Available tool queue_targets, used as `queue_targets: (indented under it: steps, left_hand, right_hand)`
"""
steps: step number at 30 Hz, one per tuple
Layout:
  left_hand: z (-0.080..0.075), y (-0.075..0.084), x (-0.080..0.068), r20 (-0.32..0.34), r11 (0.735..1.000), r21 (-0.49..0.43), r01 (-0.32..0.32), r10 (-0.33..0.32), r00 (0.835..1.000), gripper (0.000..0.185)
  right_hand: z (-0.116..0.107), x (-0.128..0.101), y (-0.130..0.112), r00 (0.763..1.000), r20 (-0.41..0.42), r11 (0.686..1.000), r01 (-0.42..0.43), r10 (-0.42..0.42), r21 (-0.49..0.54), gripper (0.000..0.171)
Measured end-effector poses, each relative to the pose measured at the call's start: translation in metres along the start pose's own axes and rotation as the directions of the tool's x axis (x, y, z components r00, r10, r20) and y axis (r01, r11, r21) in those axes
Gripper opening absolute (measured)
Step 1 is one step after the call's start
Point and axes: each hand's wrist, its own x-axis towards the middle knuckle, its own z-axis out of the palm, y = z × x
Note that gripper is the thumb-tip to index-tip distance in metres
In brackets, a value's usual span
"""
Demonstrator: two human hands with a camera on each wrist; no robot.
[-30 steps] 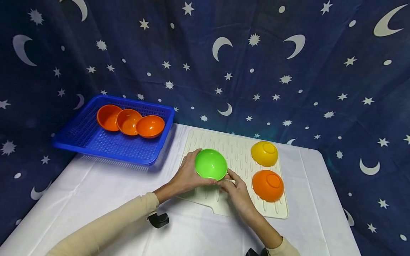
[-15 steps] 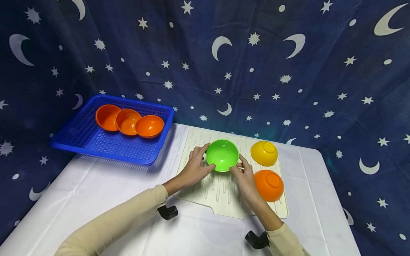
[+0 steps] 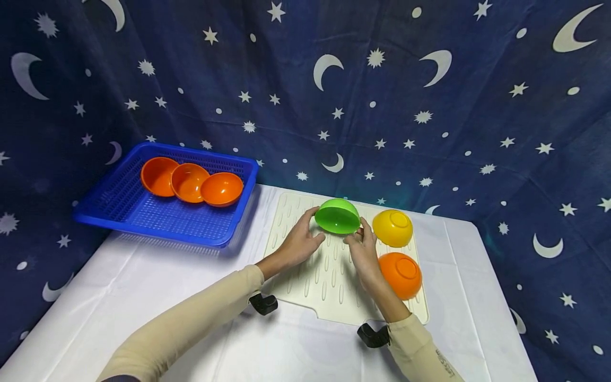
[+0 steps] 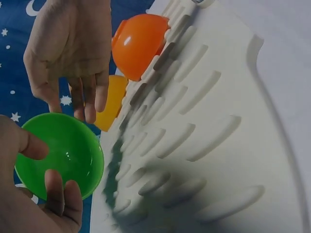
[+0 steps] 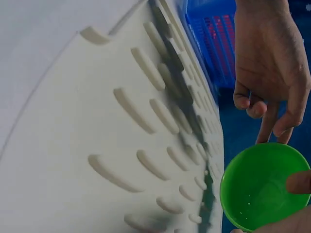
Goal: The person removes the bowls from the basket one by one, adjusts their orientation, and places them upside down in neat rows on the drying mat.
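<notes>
Here the green bowl (image 3: 337, 216) is tipped over the far part of the ribbed cream mat (image 3: 329, 276), its hollow facing the person. The left hand (image 3: 299, 243) and right hand (image 3: 363, 248) pinch its rim from either side with curled fingers. The right hand partly hides the orange bowl (image 3: 401, 274); the yellow bowl (image 3: 393, 227) sits upside down just right.

No text or label can be read anywhere.
</notes>
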Motion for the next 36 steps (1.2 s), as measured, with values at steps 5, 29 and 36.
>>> queue_targets:
  steps: [5, 29, 36]
  left_hand:
    - [0.003, -0.002, 0.009, 0.039, 1.000, 0.016, 0.007, -0.008, 0.999, 0.062]
    - [0.019, -0.021, 0.034, 0.190, 0.999, 0.048, -0.003, -0.006, 0.982, 0.063]
    - [0.022, -0.024, 0.035, 0.253, 0.998, 0.052, 0.021, -0.034, 0.967, 0.070]
  right_hand:
    - [-0.001, 0.011, 0.000, 1.000, -0.029, 0.999, -0.010, 0.009, -0.031, 0.077]
    - [0.001, 0.043, 0.021, 0.992, -0.101, 0.984, -0.089, 0.074, -0.152, 0.080]
    - [0.004, 0.040, 0.026, 0.992, -0.110, 0.979, -0.085, 0.065, -0.188, 0.088]
